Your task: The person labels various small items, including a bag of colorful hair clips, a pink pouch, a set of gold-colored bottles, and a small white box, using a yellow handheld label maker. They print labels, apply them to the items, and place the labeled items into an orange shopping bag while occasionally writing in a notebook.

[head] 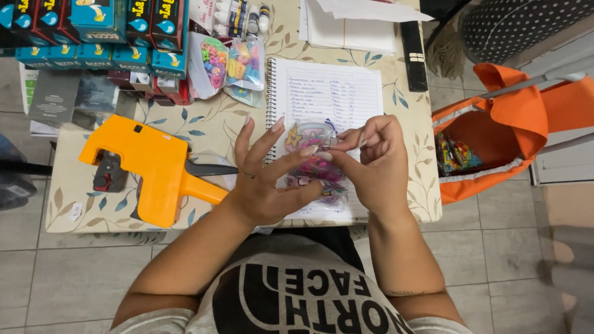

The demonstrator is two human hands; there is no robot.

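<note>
My left hand [267,179] and my right hand [373,162] meet over a spiral notebook [337,93] with handwritten lines. Between them they hold a small clear packet of colourful trinkets [309,133]. My left thumb and forefinger pinch its lower edge while the other left fingers spread upward. My right thumb and fingers grip its right side. More small colourful packets [318,176] lie on the notebook under my hands.
An orange price-label gun [151,167] lies on the leaf-patterned tablecloth [80,198] at left. Teal boxes [93,28] and clear bags of colourful items [232,62] stand at the back. An open orange bag [489,142] sits right of the table.
</note>
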